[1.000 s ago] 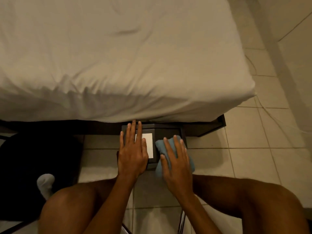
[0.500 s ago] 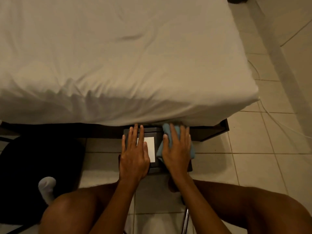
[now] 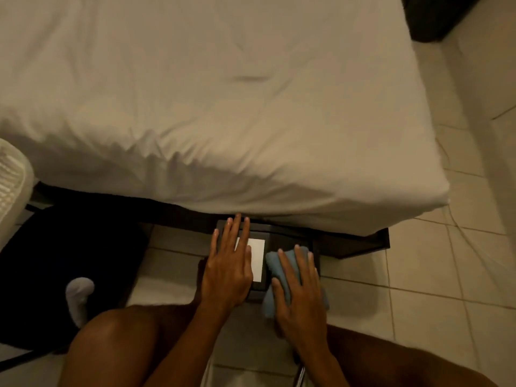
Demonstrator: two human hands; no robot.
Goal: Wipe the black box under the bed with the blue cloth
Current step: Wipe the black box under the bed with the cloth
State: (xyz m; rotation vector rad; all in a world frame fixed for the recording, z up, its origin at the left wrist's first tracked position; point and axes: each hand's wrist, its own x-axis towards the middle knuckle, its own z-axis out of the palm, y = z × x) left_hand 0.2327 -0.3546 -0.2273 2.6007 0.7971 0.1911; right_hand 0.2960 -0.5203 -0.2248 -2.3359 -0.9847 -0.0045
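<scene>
At far left edge of the tiled floor: pale ribbed object, cut by the frame, kind not discernible; below it a black mat or cloth spread on the tiles, reaching under the bed frame; a white sock-like item lying on its near right part.

Upper field, left to right: bed with white sheet, wrinkled along the near edge, its right corner overhanging the tiles; dark bed frame showing beneath the sheet edge.

Centre, at the near edge of the bed: black box, on the floor, its far end tucked under the sheet overhang, its near end out on the tiles; white rectangular label on its top.

Left hand: flat, palm down on the left part of the box top, fingers spread and extended toward the bed, gripping nothing; partly covering the label's left edge.

Blue cloth: bunched on the right part of the box, draping over its near right edge.

Right hand: pressed palm down on the cloth, fingers spread over it, holding it against the box.

Bottom edge: both bare knees of the person, either side of the forearms.

Far right: thin pale cable trailing across the tiles; dark object at the top right corner, cut by the frame.
</scene>
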